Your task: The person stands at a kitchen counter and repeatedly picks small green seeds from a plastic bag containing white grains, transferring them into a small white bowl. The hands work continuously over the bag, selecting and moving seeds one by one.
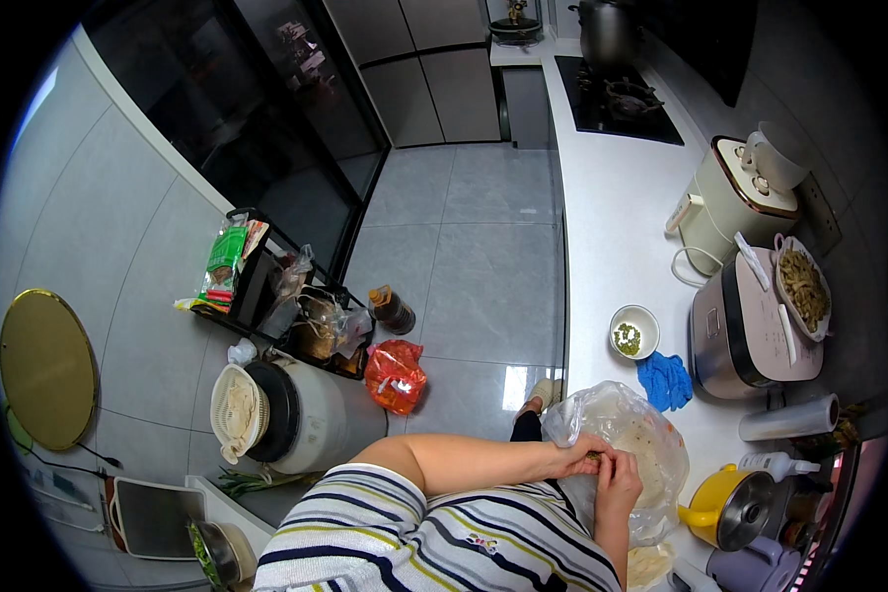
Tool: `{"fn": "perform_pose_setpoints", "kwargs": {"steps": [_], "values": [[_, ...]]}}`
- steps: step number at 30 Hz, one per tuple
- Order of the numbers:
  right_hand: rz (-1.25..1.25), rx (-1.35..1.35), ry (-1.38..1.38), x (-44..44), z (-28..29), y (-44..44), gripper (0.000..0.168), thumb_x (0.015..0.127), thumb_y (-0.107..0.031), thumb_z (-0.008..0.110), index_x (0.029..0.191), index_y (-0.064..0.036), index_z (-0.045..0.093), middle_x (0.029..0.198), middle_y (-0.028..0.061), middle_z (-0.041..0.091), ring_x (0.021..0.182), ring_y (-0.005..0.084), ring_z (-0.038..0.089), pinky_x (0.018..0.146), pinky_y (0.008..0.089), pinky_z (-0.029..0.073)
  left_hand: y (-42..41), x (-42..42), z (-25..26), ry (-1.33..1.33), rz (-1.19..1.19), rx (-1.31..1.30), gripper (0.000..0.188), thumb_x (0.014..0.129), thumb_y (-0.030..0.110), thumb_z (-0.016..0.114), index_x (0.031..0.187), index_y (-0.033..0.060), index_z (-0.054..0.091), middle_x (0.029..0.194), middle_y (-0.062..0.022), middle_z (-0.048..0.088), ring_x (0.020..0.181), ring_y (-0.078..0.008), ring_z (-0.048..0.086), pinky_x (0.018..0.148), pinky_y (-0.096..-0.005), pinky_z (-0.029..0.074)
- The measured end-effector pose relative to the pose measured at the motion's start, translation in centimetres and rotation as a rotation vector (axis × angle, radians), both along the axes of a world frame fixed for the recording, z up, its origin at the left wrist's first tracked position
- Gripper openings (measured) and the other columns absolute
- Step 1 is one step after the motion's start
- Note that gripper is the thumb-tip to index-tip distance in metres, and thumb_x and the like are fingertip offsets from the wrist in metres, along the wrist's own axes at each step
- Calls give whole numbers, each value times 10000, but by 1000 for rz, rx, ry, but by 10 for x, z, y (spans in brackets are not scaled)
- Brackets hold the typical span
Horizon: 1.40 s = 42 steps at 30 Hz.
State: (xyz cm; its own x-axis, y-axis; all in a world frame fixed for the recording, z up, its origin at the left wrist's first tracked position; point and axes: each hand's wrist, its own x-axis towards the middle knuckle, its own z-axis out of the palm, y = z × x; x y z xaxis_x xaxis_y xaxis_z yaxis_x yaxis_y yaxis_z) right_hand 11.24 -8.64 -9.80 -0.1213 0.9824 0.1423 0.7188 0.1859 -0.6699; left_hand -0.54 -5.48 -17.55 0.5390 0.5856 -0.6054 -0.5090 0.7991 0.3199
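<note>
My left hand (583, 457) and my right hand (619, 479) meet over a clear plastic bag (662, 477) on the white counter. A small green-brown piece (594, 456) is pinched between the fingertips of both hands; its exact kind is too small to tell. The bag is open and slack, with pale contents and dark specks showing inside. Past the hands stands a small white bowl (650, 325) holding several small green beans or seeds (627, 339). A crumpled blue cloth (664, 381) lies between the bowl and the bag.
Along the wall stand a rice cooker (740, 325) with a plate of food (804, 288) on top, a cream appliance (740, 200), and a yellow pot (725, 507). A hob (618, 100) is farther along. On the floor are a red bag (396, 376) and a dark bottle (392, 311).
</note>
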Motion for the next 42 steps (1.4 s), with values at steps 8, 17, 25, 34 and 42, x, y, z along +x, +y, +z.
{"fn": "perform_pose_setpoints", "kwargs": {"steps": [8, 17, 25, 34, 42], "values": [[124, 41, 4, 0, -3, -1, 201, 773, -20, 542, 961, -56, 603, 905, 132, 596, 826, 300, 597, 695, 370, 480, -1, 1, 1, -45, 46, -38, 122, 837, 119, 499, 868, 31, 578, 849, -64, 594, 745, -158, 593, 688, -271, 519], [58, -17, 37, -2, 7, -4, 184, 797, -31, 527, 961, -51, 608, 929, 133, 598, 860, 303, 593, 725, 377, 477, -3, 0, -17, -80, 63, -67, 139, 841, 131, 513, 895, 17, 572, 841, -82, 599, 767, -183, 596, 728, -299, 515], [-268, 87, -85, 67, -31, 12, 163, 824, -60, 496, 931, -35, 617, 855, 193, 613, 794, 363, 582, 719, 419, 461, -4, -11, -3, 76, 81, 88, 264, 783, -33, 448, 1033, -72, 522, 951, -166, 593, 931, -270, 586, 908, -396, 464], [-364, -142, -108, 85, -49, 6, 156, 804, -96, 537, 917, -38, 628, 806, 174, 624, 767, 344, 602, 685, 414, 473, 10, -13, 23, 118, -75, 25, 202, 919, 76, 416, 1031, -51, 527, 904, -149, 623, 787, -179, 629, 727, -247, 536], [-267, -112, -246, 63, -68, 8, 97, 765, -129, 608, 841, -70, 591, 757, 132, 603, 710, 311, 602, 635, 402, 475, 10, -13, 21, 97, -45, -11, 199, 916, 89, 430, 1003, -60, 530, 916, -169, 608, 811, -207, 618, 758, -284, 527]]}}
